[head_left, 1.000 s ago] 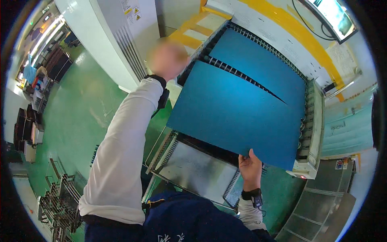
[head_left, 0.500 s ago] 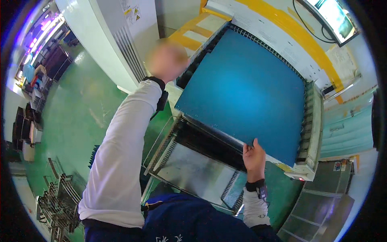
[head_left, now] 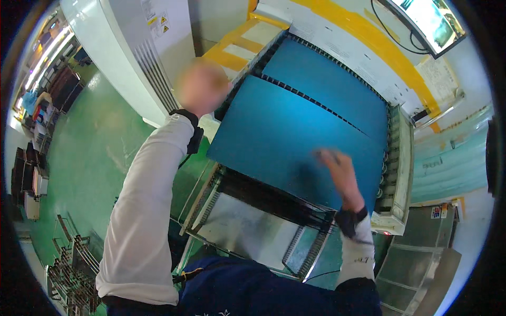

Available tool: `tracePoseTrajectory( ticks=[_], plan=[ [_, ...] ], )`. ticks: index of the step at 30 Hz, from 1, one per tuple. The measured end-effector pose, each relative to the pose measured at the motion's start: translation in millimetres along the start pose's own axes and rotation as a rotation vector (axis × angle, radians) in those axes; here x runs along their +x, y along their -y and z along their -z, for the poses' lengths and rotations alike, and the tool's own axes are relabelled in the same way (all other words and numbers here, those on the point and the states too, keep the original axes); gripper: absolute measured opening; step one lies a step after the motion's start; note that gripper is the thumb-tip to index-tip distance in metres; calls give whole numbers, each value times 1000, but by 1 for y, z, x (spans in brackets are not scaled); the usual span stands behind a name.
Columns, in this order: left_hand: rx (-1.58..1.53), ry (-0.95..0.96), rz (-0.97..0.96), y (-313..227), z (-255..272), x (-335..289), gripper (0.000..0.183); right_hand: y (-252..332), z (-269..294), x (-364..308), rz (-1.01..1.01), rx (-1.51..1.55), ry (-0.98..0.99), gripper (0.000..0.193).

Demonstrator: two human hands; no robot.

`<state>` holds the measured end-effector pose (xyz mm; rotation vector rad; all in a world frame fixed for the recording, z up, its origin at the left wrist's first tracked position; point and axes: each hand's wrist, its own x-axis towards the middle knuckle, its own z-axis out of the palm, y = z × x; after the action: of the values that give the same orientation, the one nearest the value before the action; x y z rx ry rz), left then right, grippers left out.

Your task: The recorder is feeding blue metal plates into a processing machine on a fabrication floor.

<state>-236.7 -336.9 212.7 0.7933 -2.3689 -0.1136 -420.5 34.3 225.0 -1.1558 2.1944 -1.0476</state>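
1. Took right hand (head_left: 340, 171) off near edge; shifted inward toward 12 o'clock, now over near blue panel (head_left: 274, 137).
2. Pushed out farther toward 7 o'clock than half a second ago: same panel.
3. Reopened: dark gap (head_left: 304, 97) before far blue panel (head_left: 327, 73), 1 o'clock.

Green floor (head_left: 100, 147), glossy, light scuffs, running off past the conveyor (head_left: 401, 174) left edge. Tall white cabinet (head_left: 124, 31) off far left corner, vent slots, warning labels. White panelling (head_left: 337, 45) along far edge, yellow tape (head_left: 366, 36) across it. Lit screen (head_left: 429, 26), dark frame, cable, above far right corner. Pale teal curtain (head_left: 448, 158) beyond right edge. Grey metal panels (head_left: 416, 263) past near right corner. Metal racks (head_left: 74, 268) well out from near left corner. Strip lights (head_left: 50, 58) far left, room cluttered there.
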Motion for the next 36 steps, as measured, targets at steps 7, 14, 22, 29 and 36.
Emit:
tracePoseTrajectory(
  ticks=[7, 14, 22, 29, 36],
  plan=[
    [6, 13, -16, -7, -3, 3, 43, -74, 29, 143, 3, -768, -180, 54],
    [-28, 30, 13, -3, 0, 1, 44, -102, 42, 196, -50, -761, -185, 60],
    [-13, -7, -20, -3, -2, 0, 43, -118, 55, 224, -70, -761, -200, 63],
    [-18, 5, -1, -2, -4, 2, 43, -94, 36, 195, 84, -787, -210, 63],
    [10, 15, -16, -4, -2, 3, 42, -83, 7, 124, 299, -755, -177, 66]
  ],
)
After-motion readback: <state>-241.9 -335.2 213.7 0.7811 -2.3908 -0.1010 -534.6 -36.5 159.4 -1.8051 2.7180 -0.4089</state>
